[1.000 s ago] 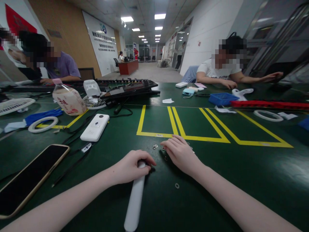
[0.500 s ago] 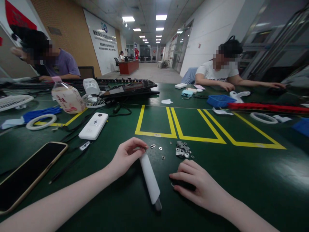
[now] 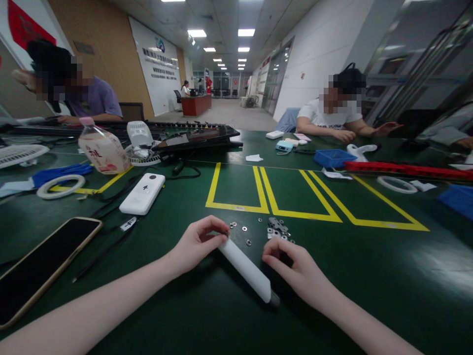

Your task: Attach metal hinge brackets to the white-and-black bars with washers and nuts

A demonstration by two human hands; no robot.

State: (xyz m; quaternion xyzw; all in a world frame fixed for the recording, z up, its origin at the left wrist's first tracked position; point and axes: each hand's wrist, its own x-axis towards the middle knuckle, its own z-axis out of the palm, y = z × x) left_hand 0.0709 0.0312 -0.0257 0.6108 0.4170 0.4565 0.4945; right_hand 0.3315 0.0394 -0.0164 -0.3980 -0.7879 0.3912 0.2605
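Green bench [image 3: 369, 286] | left hand [image 3: 195, 244] pinching top end of rod [image 3: 246, 270], lower end swung rightward since half a second ago | right hand [image 3: 295, 268] drawn up beside rod, fingers curled, grip unclear | washers [image 3: 244, 229] just beyond

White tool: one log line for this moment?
left hand: holds white tool | right hand: beside its dark tip | washers, metal brackets: loose nearby

The bench [image 3: 369, 276] wears a smooth, faintly glossy green mat, the tube [image 3: 246, 268] is matt white plastic, the washers [image 3: 244, 229] and brackets [image 3: 275, 228] are shiny metal, and the phone [image 3: 40, 266] is glossy black glass.
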